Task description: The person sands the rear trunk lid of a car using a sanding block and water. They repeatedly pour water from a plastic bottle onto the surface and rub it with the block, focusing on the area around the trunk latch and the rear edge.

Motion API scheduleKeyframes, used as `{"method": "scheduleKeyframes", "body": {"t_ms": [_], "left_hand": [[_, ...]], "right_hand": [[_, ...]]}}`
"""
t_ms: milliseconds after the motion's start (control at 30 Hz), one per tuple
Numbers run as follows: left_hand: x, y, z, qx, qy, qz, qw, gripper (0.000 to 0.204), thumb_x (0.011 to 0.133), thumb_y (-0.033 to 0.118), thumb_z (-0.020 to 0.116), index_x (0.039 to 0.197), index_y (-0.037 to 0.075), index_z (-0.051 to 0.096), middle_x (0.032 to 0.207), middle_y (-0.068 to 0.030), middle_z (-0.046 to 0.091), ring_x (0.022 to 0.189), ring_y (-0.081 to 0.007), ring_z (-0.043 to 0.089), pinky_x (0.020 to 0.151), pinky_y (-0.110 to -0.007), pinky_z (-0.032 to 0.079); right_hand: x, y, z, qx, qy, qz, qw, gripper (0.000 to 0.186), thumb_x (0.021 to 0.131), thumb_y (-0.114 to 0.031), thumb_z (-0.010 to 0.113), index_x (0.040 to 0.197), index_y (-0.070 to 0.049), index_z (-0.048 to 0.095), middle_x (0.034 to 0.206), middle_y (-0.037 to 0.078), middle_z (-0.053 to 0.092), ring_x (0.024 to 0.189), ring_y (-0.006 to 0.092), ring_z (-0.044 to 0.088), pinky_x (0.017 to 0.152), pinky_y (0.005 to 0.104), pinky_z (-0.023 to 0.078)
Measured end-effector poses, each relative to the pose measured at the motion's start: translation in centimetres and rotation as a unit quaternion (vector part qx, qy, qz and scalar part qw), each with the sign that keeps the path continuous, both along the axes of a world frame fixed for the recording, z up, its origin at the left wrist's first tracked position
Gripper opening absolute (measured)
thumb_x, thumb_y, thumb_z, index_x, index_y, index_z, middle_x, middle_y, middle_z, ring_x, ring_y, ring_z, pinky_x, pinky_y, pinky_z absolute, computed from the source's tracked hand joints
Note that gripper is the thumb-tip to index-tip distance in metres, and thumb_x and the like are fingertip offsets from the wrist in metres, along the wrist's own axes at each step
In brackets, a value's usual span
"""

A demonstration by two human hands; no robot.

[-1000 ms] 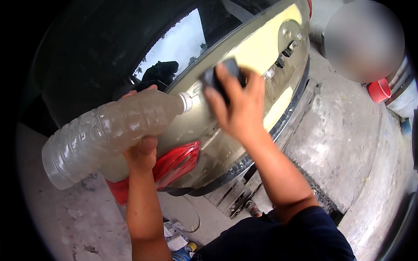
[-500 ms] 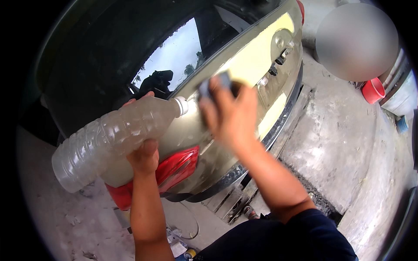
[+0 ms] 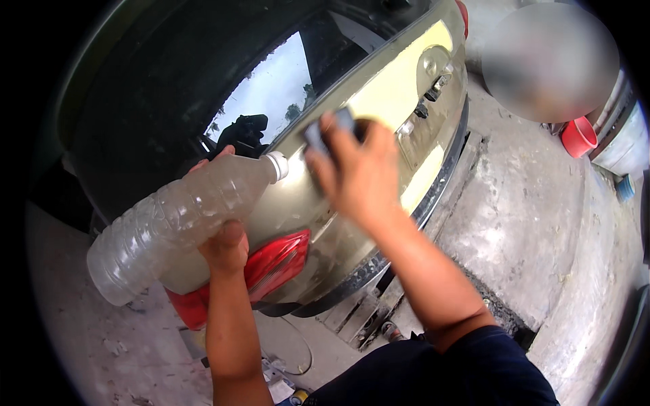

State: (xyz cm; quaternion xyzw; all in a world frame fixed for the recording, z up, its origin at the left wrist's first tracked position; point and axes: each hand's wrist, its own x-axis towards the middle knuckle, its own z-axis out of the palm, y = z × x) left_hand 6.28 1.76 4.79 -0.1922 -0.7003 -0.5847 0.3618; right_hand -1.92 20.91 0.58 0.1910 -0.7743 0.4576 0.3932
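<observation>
My left hand (image 3: 229,245) is wrapped round a large clear plastic bottle (image 3: 183,206) with a white cap. The bottle lies tilted, its neck toward the upper right, in front of the car's rear corner; its far-side fingers are mostly hidden. With my right hand (image 3: 362,169) I grip a grey sanding block (image 3: 330,128), smeared by motion, against the gold tailgate (image 3: 294,193) below the rear window. Pale yellow filler (image 3: 386,95) covers a broad patch of the tailgate just right of the block. A red tail light (image 3: 277,265) sits below my hands.
The dark rear window (image 3: 169,88) fills the upper left. Black fittings (image 3: 430,98) stick out of the tailgate. A red bucket (image 3: 579,137) stands on the concrete floor (image 3: 508,223) at the right, near a blurred-out area. A can (image 3: 298,397) and a thin hose lie below.
My right hand and the sanding block have shifted slightly left along the tailgate. The bottle in my left hand has moved very little in view.
</observation>
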Motion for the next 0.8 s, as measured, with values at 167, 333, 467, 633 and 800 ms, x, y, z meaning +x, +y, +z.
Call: {"method": "scheduleKeyframes", "body": {"t_ms": [167,333,467,633,800], "left_hand": [[-0.9,0.7,-0.4,0.005,-0.011,0.008,1.0,0.107,0.075,0.055,0.09,0.151,0.004,0.035,0.153,-0.0257,0.047,0.137,-0.0296,0.052,0.117,-0.044,0.041],[-0.7,0.6,0.1,0.001,-0.008,0.011,1.0,0.108,0.073,0.054,0.091,0.15,0.005,0.035,0.153,-0.0257,0.047,0.137,-0.0289,0.051,0.117,-0.043,0.041],[-1.0,0.7,-0.2,0.009,-0.019,0.022,1.0,0.111,0.071,0.055,0.092,0.15,0.005,0.034,0.153,-0.0257,0.048,0.137,-0.0291,0.051,0.117,-0.043,0.041],[-0.9,1.0,0.2,-0.005,-0.014,0.028,0.999,0.112,0.07,0.058,0.092,0.15,0.004,0.034,0.152,-0.0259,0.05,0.137,-0.0288,0.052,0.116,-0.043,0.042],[-1.1,0.7,-0.5,-0.001,-0.021,0.023,1.0,0.113,0.068,0.058,0.092,0.149,0.004,0.036,0.149,-0.026,0.053,0.136,-0.0287,0.053,0.115,-0.043,0.044]], "right_hand": [[0.3,-0.2,-0.4,0.009,-0.006,-0.022,1.0,0.048,0.087,-0.03,0.078,0.129,-0.008,0.07,0.108,0.027,0.058,0.101,0.042,0.057,0.089,0.0489,0.047],[-0.4,-0.3,0.4,-0.003,-0.023,-0.007,1.0,0.048,0.087,-0.034,0.078,0.128,-0.009,0.07,0.11,0.027,0.058,0.104,0.0425,0.057,0.091,0.0501,0.048],[-2.2,0.6,0.2,-0.012,-0.016,-0.071,0.997,0.045,0.089,-0.031,0.077,0.127,-0.009,0.071,0.108,0.028,0.059,0.098,0.0419,0.059,0.084,0.0478,0.05],[1.2,-0.7,-1.6,-0.025,0.033,0.018,0.999,0.046,0.085,-0.027,0.078,0.128,-0.011,0.069,0.113,0.027,0.055,0.102,0.0416,0.055,0.087,0.0517,0.046],[-3.8,1.5,-0.4,-0.052,-0.017,-0.074,0.996,0.047,0.089,-0.032,0.075,0.13,-0.009,0.067,0.107,0.027,0.056,0.098,0.0414,0.055,0.083,0.0504,0.046]]}}
